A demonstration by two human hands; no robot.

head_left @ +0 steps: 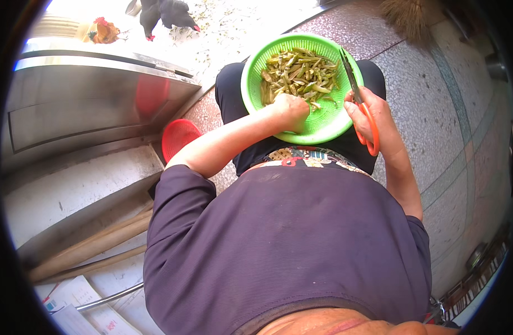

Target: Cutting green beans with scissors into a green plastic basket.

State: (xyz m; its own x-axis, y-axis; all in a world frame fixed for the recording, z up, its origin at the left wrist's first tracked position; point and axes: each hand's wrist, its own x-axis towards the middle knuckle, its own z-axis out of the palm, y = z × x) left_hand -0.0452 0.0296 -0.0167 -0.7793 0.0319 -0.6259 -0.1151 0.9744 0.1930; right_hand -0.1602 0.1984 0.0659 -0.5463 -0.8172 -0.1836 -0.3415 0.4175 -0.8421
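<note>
A light green plastic colander basket (252,97) rests on my lap across the dark trousers. A heap of cut greenish-brown vegetable pieces (300,71), possibly bean pods, fills its far and left part. My left hand (292,111) reaches inside over the near edge of the heap, knuckles up; its fingertips are hidden, so whether it pinches a piece cannot be told. At the right rim, my right hand (377,109) holds a pair of scissors (371,130) by the orange handles. Their dark blades point away from me over the basket's right side, looking nearly together.
A red plastic basket (180,138) stands on the floor to my left, beside a metal-faced door panel (80,113). Dark chickens (168,16) and a brown one (105,32) are beyond the threshold. A straw broom (407,19) lies far right; wooden poles (97,240) are at lower left.
</note>
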